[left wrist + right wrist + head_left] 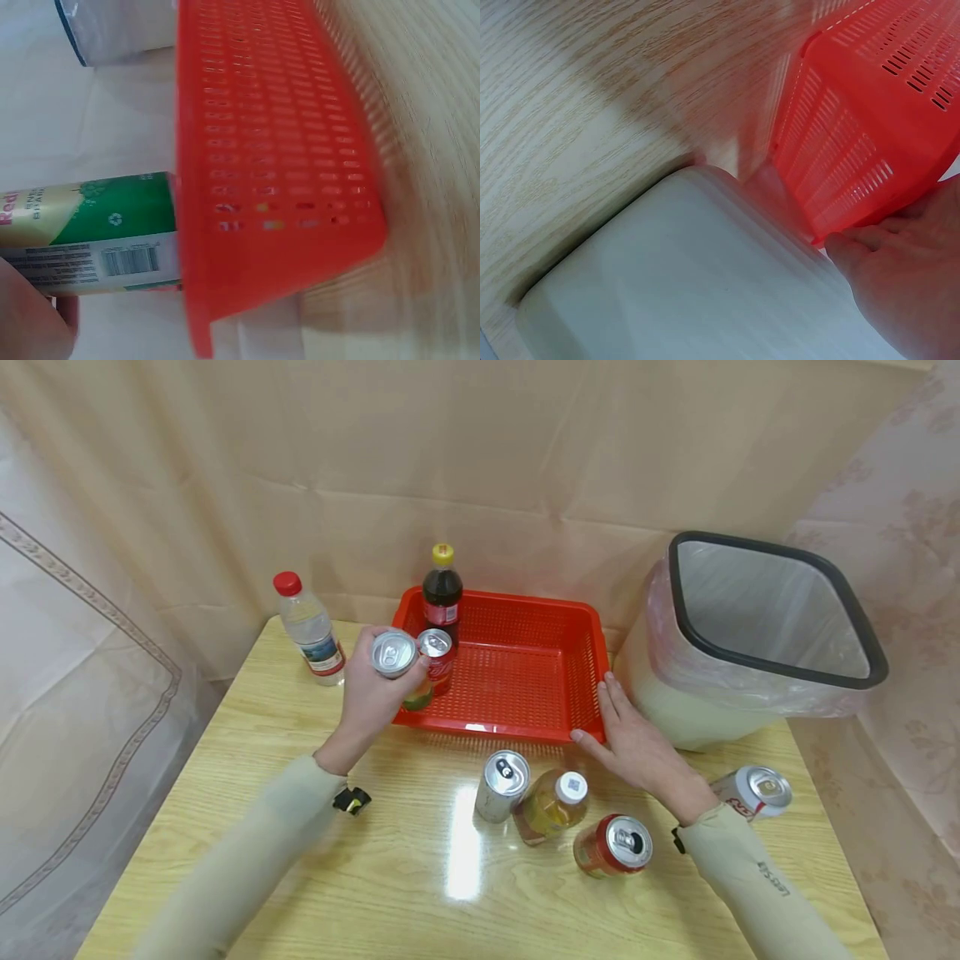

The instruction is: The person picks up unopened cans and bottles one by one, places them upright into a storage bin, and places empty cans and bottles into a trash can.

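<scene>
In the head view, my left hand (375,685) grips a gold-and-green drink can (394,653) near its top. The can is upright at the left end of the red basket (502,727); in the left wrist view its lower end disappears behind the basket's rim. Beside it in the basket stand a red can (441,673) and a dark cola bottle (442,587) with a yellow cap. My right hand (637,743) rests on the basket's right rim, fingers extended along it and thumb at the near corner.
A lined trash bin (697,693) stands close right of the basket. In front are a silver can (501,787), a white-capped juice bottle (551,810) and a red-sided can (613,846). A white can (752,791) lies tilted at right. A red-capped water bottle (311,627) stands at left.
</scene>
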